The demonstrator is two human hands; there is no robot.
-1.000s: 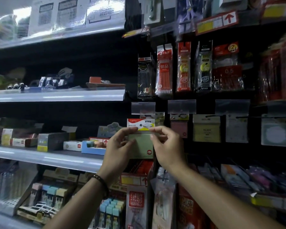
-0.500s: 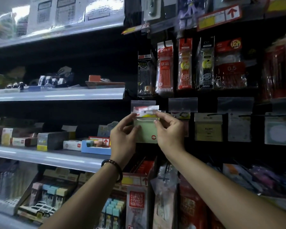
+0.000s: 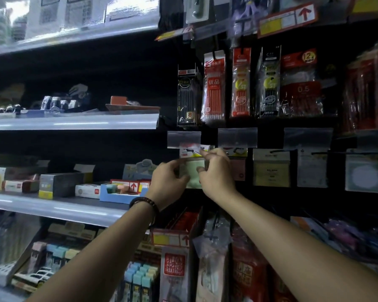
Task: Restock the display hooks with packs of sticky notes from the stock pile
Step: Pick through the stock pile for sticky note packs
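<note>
The grip is a two-handed one: the right hand (image 3: 216, 173) pinches the top right corner of the pack of sticky notes (image 3: 192, 171) between thumb and forefinger. The left hand (image 3: 168, 182) curls round its lower left edge. Neither grip is released.

A second ago the pale green pack was held lower, its card top well below the clear label holder (image 3: 183, 139). It has since been lifted and pushed in toward the rack, and the card top now sits just under that holder, level with the hook (image 3: 189, 150). I judge that the pack is being threaded onto the hook, so this one is nearly hung.

Whether the hanging hole is already over the hook I cannot tell, because the right fingertips and some blur cover that spot. Only a short dark tip of the hook shows; the rest is behind the label holder. I also cannot tell whether other packs already hang behind this one. Just beside it to the right hangs a pink pack (image 3: 238, 168), partly hidden by the right hand. The stock pile is out of view.
</note>
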